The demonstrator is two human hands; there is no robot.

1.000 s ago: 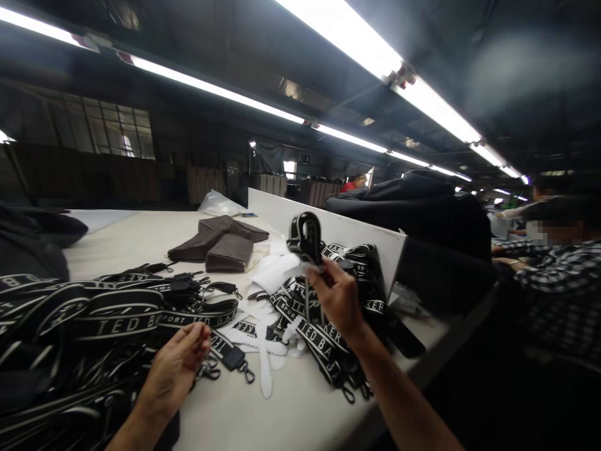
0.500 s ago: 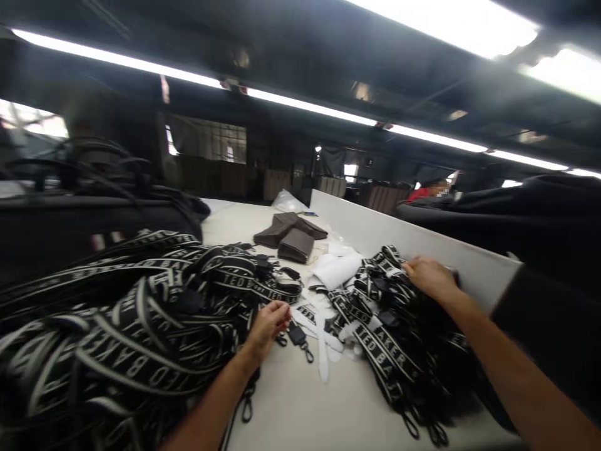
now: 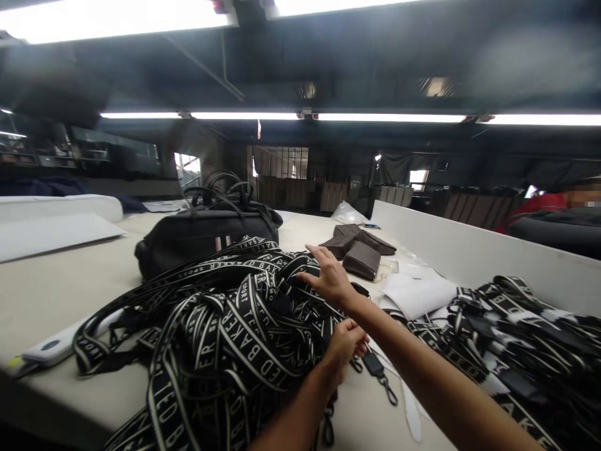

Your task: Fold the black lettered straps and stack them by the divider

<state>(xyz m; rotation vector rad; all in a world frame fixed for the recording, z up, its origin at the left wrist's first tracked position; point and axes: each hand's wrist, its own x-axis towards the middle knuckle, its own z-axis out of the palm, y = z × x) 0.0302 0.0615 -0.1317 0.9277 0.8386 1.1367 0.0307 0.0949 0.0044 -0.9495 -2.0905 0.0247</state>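
A big tangled pile of black-and-white lettered bag straps [image 3: 244, 332] covers the middle of the table. My right hand [image 3: 331, 279] is over the far right part of that pile, crossing above my left arm, with thumb and fingers apart and nothing in it. Just below it, my left hand [image 3: 346, 346] is curled closed at the pile's right edge; whether anything is between its fingers is hidden. A strap end with a black snap hook [image 3: 389, 389] lies on the table beside my left hand. A second heap of straps [image 3: 511, 338] is at the right.
Behind the pile stands a black duffel bag [image 3: 188, 241]. Dark brown folded pouches [image 3: 361, 258] and white paper [image 3: 417, 293] lie farther back. A low white partition [image 3: 432, 235] borders the right side. At left are a white handheld device [image 3: 51, 346] and a white sheet [image 3: 56, 235].
The view has turned left. My right hand has left the right-hand strap heap and come across to the big pile, fingers spreading. My left hand stays curled at the pile's edge.
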